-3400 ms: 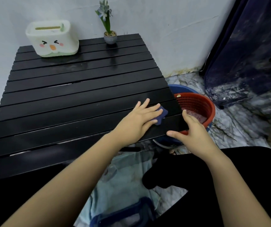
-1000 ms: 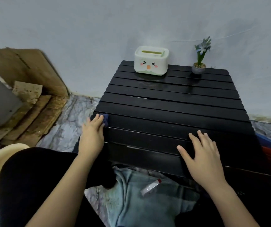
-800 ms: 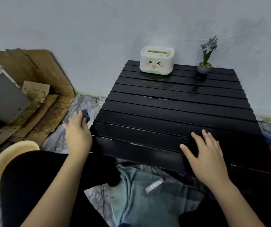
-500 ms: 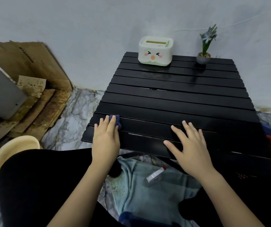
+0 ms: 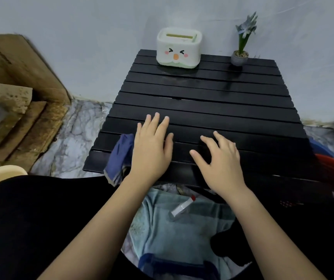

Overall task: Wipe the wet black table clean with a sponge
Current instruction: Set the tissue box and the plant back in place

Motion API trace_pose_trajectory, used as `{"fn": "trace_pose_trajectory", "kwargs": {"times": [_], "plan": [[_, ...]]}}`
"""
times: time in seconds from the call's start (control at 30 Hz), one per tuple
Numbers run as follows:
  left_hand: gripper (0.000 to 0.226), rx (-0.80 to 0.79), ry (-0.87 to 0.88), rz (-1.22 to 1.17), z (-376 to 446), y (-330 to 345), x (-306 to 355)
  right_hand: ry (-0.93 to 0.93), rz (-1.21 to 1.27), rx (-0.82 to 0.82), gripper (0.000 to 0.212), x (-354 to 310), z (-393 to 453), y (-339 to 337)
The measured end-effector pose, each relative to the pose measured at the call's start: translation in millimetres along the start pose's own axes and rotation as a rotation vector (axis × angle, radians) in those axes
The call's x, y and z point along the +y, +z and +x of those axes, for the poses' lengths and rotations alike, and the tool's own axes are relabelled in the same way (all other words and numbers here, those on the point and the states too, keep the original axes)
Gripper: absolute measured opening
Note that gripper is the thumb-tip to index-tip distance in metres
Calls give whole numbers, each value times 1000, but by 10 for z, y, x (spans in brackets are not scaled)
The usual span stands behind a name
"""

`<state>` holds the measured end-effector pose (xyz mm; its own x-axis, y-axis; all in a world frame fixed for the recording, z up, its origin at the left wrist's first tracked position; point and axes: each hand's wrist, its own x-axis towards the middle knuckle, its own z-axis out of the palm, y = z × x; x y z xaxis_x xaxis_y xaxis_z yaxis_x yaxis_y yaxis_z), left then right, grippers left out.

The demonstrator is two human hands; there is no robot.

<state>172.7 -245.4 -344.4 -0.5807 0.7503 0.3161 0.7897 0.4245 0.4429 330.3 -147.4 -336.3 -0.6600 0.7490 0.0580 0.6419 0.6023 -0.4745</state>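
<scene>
Head view: your left hand [image 5: 152,146] lies flat, fingers straight, on the black table [image 5: 212,102], the blue sponge [image 5: 119,156] poking out beneath its left side at the near-left corner. Your right hand [image 5: 220,164] rests spread beside it, holding nothing.

Left hand [image 5: 152,146] and right hand [image 5: 220,162] lie flat, fingers spread

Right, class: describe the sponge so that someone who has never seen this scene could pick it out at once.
Find the black slatted table against the pale wall. At its near left corner, the left hand lies flat, fingers straight, and the sponge sticks out from under that hand's left side, hanging over the table's front edge. It is the only dark blue thing on the table, with a paler underside.
</scene>
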Motion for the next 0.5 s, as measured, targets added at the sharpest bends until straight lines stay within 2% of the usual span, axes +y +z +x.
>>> {"fn": "trace_pose_trajectory", "kwargs": {"times": [0.13,0.3,0.43,0.5], "plan": [[44,-41,115,-119,482,92,38,-40,51,66,53,-81,464,-87],[45,-19,141,-168,1285,112,-120,-62,166,108,50,-97,1288,-185],[58,-50,160,-177,1925,148,-353,-96,424,194,49,-98,1958,-156],[69,-68,171,-173,2216,185,-498,-136,521,226,58,-89,2278,-101]]}}
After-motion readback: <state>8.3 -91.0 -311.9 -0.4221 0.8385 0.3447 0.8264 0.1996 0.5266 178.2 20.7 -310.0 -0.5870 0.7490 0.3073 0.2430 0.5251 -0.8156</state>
